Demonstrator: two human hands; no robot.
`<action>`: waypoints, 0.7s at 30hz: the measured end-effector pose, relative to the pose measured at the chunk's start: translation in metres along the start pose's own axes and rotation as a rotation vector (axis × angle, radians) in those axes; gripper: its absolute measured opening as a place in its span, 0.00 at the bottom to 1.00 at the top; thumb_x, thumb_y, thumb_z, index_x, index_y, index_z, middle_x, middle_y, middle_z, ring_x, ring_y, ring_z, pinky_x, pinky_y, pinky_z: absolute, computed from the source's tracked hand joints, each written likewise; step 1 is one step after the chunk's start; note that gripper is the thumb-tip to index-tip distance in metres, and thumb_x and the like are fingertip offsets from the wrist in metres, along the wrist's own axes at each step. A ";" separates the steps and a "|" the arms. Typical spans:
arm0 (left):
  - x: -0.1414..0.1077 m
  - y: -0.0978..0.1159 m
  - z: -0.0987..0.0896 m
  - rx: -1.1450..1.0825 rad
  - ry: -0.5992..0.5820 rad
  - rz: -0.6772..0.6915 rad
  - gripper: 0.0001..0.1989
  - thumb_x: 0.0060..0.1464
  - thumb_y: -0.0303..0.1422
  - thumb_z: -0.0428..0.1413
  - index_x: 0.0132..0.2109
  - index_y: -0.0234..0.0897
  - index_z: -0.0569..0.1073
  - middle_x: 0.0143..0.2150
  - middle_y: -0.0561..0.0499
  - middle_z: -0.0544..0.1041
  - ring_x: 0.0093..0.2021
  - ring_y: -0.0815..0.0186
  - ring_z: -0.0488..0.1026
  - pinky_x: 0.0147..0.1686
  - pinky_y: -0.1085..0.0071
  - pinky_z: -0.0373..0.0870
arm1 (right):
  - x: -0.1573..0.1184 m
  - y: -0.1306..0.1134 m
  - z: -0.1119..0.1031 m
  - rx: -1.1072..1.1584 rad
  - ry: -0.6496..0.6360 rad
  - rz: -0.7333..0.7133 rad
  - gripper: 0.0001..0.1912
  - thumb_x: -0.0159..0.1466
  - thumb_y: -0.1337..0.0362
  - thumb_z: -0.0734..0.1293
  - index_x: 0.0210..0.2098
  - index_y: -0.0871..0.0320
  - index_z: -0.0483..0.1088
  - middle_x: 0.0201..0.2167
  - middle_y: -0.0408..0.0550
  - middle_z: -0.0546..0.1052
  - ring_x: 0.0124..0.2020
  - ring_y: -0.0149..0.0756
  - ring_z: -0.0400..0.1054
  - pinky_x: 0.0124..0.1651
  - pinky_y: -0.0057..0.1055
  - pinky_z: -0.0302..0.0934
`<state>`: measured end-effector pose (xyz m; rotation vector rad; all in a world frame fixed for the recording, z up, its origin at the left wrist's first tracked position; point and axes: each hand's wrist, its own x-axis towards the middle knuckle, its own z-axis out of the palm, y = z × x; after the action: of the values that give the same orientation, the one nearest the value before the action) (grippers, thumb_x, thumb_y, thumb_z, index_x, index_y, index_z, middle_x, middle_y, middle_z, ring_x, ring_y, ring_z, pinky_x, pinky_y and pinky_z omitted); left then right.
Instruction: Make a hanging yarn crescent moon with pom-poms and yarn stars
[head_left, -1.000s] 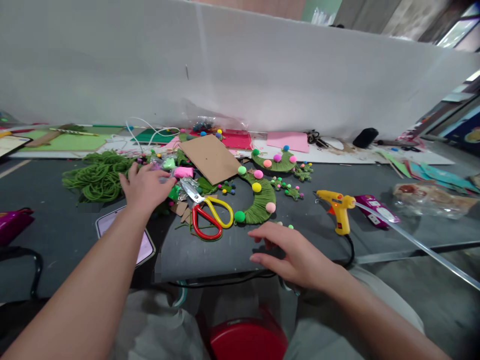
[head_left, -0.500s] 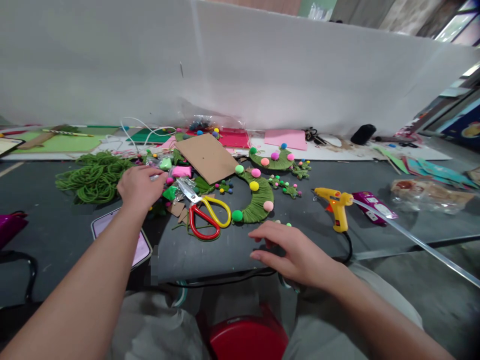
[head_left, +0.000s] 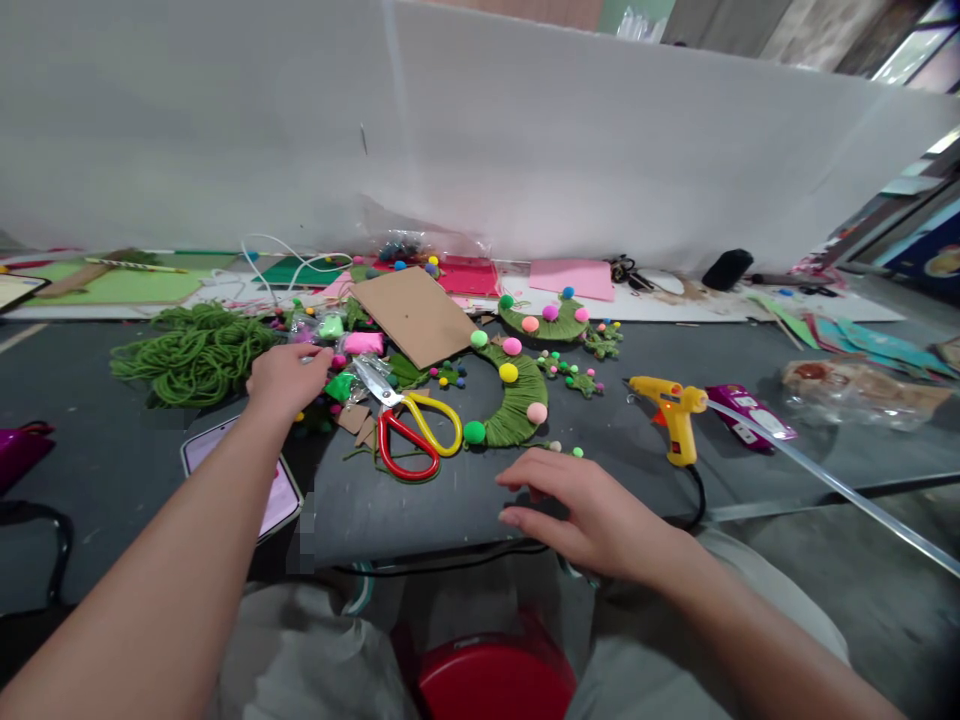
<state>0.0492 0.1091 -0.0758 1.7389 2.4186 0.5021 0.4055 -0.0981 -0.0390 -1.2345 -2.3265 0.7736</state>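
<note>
My left hand (head_left: pixel 289 382) reaches into a pile of small craft pieces beside the green yarn (head_left: pixel 199 355). Its fingers curl together at a pink pompom (head_left: pixel 337 362); what they pinch, if anything, is hidden. Near them lie a pink packet (head_left: pixel 364 343) and a green wrapped piece (head_left: pixel 341 386). Above the table's front edge, my right hand (head_left: pixel 581 505) hovers with thumb and fingers apart, holding nothing. Closest to it is a crescent (head_left: pixel 517 405) wound in green yarn, with coloured pompoms attached. Scissors (head_left: pixel 416 430) with red and yellow handles lie between my hands.
A phone (head_left: pixel 281 500) lies under my left forearm. Behind the scissors sits a cardboard piece (head_left: pixel 416 315), with a second pompom crescent (head_left: pixel 544 322) to its right. A yellow glue gun (head_left: pixel 671 410) with a long clear stick (head_left: pixel 832 485) stands at right, beside a purple packet (head_left: pixel 750 417).
My left hand has shifted slightly to the right and its fingers have drawn in at the pile. My right hand is almost unmoved.
</note>
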 end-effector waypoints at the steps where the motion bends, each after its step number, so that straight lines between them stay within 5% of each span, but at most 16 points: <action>1: 0.000 0.000 0.000 0.004 -0.009 -0.037 0.26 0.56 0.50 0.51 0.52 0.40 0.81 0.46 0.41 0.83 0.47 0.49 0.78 0.44 0.57 0.74 | 0.000 0.000 0.000 -0.001 -0.002 0.001 0.15 0.70 0.54 0.65 0.51 0.56 0.71 0.45 0.49 0.77 0.45 0.36 0.71 0.48 0.31 0.64; 9: 0.000 0.000 0.007 0.021 -0.013 -0.047 0.26 0.56 0.52 0.53 0.51 0.41 0.82 0.57 0.43 0.79 0.59 0.45 0.70 0.55 0.52 0.69 | 0.001 0.000 0.001 -0.016 -0.016 -0.001 0.15 0.70 0.55 0.64 0.51 0.56 0.71 0.45 0.50 0.77 0.45 0.36 0.72 0.48 0.31 0.64; 17: 0.000 -0.002 0.009 -0.004 0.032 -0.041 0.24 0.56 0.49 0.53 0.50 0.40 0.82 0.48 0.42 0.83 0.50 0.49 0.76 0.48 0.57 0.72 | 0.000 0.001 0.002 -0.030 -0.019 -0.012 0.14 0.71 0.55 0.63 0.50 0.56 0.72 0.44 0.49 0.77 0.45 0.36 0.72 0.48 0.31 0.63; 21: 0.003 0.002 0.008 -0.014 0.098 0.032 0.23 0.59 0.46 0.50 0.54 0.41 0.79 0.55 0.46 0.80 0.54 0.54 0.74 0.51 0.60 0.70 | 0.001 0.000 0.003 -0.039 -0.018 -0.018 0.15 0.71 0.55 0.63 0.50 0.56 0.72 0.44 0.50 0.77 0.45 0.36 0.71 0.48 0.31 0.64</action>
<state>0.0526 0.1139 -0.0822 1.7905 2.4491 0.6213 0.4039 -0.0982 -0.0412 -1.2258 -2.3742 0.7397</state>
